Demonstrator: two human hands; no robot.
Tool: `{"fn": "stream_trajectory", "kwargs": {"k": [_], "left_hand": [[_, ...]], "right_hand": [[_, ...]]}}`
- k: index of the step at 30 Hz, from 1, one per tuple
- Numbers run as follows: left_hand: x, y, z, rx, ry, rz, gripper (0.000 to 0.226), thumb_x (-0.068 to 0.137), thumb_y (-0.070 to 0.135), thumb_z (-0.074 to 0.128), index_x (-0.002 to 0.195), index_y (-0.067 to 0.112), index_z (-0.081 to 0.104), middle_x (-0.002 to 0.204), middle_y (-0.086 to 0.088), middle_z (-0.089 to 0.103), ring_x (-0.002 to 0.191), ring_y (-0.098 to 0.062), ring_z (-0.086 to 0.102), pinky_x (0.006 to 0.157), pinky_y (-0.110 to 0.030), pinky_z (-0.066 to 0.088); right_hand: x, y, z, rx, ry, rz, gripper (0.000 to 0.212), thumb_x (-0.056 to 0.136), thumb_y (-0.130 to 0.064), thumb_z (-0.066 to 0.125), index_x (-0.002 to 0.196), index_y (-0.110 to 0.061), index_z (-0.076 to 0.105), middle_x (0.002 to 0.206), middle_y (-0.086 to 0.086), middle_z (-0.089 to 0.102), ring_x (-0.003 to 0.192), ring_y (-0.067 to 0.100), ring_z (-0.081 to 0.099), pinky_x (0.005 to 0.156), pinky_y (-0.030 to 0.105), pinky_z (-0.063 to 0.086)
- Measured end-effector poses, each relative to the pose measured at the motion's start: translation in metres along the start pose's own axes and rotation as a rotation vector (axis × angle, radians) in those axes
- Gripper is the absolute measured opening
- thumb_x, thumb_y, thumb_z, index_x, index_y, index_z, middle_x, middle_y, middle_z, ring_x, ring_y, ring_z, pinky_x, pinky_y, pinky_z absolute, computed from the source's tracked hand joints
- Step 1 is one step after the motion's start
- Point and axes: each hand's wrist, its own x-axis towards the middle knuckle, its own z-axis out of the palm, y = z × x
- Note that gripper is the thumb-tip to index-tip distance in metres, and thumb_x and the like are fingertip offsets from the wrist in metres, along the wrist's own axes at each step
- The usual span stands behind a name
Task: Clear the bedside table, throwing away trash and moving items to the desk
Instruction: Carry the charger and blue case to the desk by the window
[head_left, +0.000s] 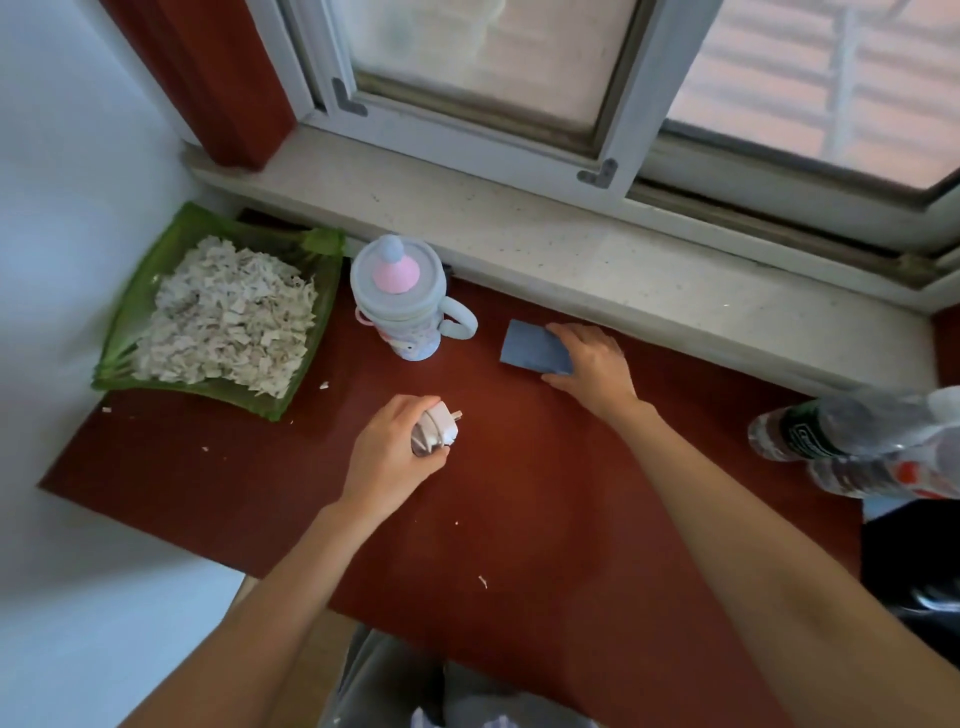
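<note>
Gripping a white charger (435, 429) with its cable bunched in the palm, the left hand (392, 457) hovers over the middle of the red bench (545, 493), prongs pointing right. Right hand (592, 366): fingers and thumb curled round the right end of a blue phone (535, 347) lying flat near the windowsill (571, 244). Mug (402, 296), pastel, lidded, upright, just left of the phone. Green tray (130, 312) of paper scraps (228, 322) at the left corner; loose scraps on the bench beside it. Two plastic bottles (852, 436) lying at the right edge, blurred
</note>
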Motion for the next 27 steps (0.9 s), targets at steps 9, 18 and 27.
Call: {"fn": "stream_trajectory", "kwargs": {"k": [9,18,27], "left_hand": [[0.014,-0.003,0.005,-0.003,0.004,-0.03,0.057,0.066,0.021,0.081,0.119,0.021,0.059,0.111,0.006,0.059,0.096,-0.015,0.06,0.075,-0.033,0.053],[0.014,-0.004,0.009,0.006,-0.038,-0.032,0.057,0.067,0.022,0.08,0.12,0.022,0.059,0.112,0.005,0.059,0.097,-0.015,0.06,0.074,-0.033,0.053],[0.012,-0.003,0.006,0.004,-0.081,-0.006,0.056,0.068,0.022,0.079,0.12,0.022,0.059,0.113,0.006,0.058,0.098,-0.014,0.059,0.075,-0.026,0.047]], "right_hand": [[0.017,0.01,0.013,0.028,-0.033,-0.037,0.074,0.071,-0.032,0.079,0.135,-0.014,0.048,0.131,0.013,0.054,0.119,0.032,0.05,0.102,0.044,0.036],[0.015,0.012,0.017,-0.043,-0.015,-0.071,0.074,0.075,-0.037,0.075,0.137,-0.009,0.047,0.132,0.016,0.054,0.12,0.034,0.051,0.103,0.046,0.037],[-0.035,0.009,0.024,-0.061,0.176,0.13,0.057,0.09,-0.037,0.057,0.136,-0.006,0.044,0.14,0.018,0.045,0.13,0.035,0.041,0.107,0.045,0.036]]}}
